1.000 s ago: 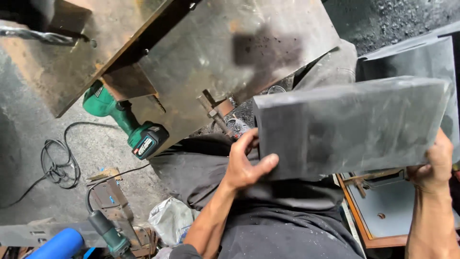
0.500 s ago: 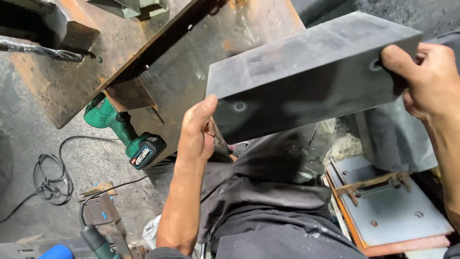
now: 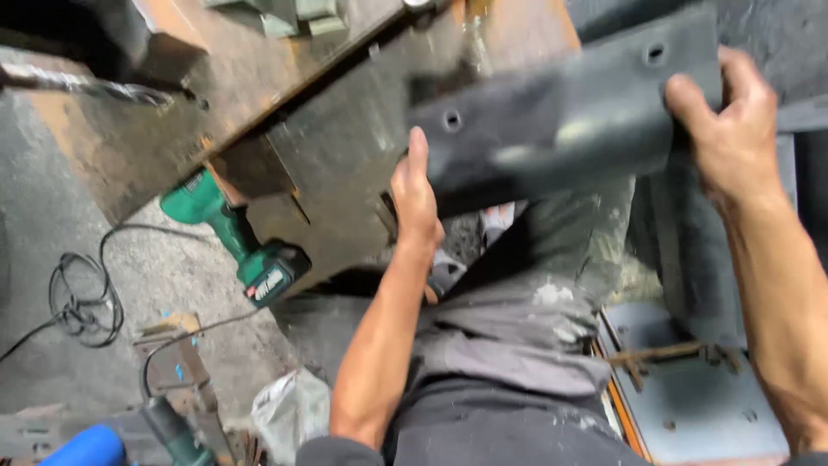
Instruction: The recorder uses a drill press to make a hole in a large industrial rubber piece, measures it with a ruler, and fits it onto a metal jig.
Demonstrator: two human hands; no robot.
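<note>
A rusty steel desk (image 3: 259, 103) slants across the top left, its brown plate jutting out over the grey floor (image 3: 52, 259). Under its edge lies a green cordless drill (image 3: 237, 242), with a coil of black cable (image 3: 78, 302) on the floor to the left of it. Lower down sit a crumpled plastic bag (image 3: 289, 414), a second green power tool (image 3: 172, 436) and a blue rounded thing (image 3: 82, 449) at the bottom corner. To the right, beside the person's paint-spattered grey trousers (image 3: 517, 362), a blue-grey panel (image 3: 690, 397) with an orange rim lies flat.

Both forearms reach up from the bottom of the view. The left hand (image 3: 416, 194) stands on edge, fingers straight and pointing up, pressed flat against the left end of a long dark metal plate (image 3: 561, 121). The right hand (image 3: 733, 129) is curled over the plate's right end, its grip pinching that edge.

The plate is held in the air between the two hands, in front of the desk, tilted with its right end higher. Small holes show in its face, which is blurred.
</note>
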